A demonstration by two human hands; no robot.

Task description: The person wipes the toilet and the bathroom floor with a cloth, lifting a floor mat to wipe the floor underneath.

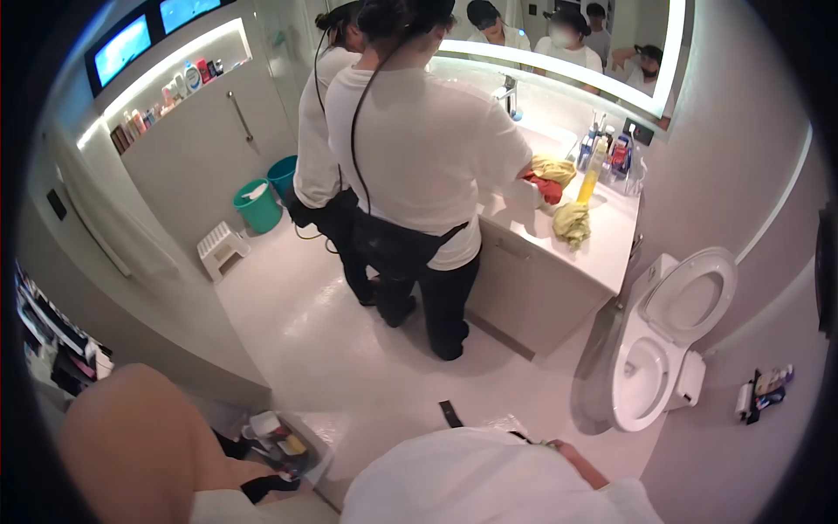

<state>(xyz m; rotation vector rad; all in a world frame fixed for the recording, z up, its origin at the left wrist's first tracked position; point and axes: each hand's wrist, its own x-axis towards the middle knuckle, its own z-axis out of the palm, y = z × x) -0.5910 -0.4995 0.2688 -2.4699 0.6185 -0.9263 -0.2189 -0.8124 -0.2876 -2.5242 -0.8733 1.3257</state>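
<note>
R hand (574,456) below-left of toilet (670,348), by strap (521,436), prob. to steady it; can't tell if fingers (559,445) clamped; L hand unseen

- Floor (323,358): smooth and glossy, catching the light
- Grey bin (316,458), near left: smooth, plastic-looking
- Green bucket (259,214) and white stool (224,251), far left: plastic
- Curtain (113,210), left: soft cloth
- Faucet (504,90), far: shiny metal
- Worktop (609,253): smooth, pale
- Crumpled cloth (572,224) on it: soft, matt
- Bottle (590,182): clear, plastic-looking
- Toilet (668,359), right: glossy, smooth
</note>
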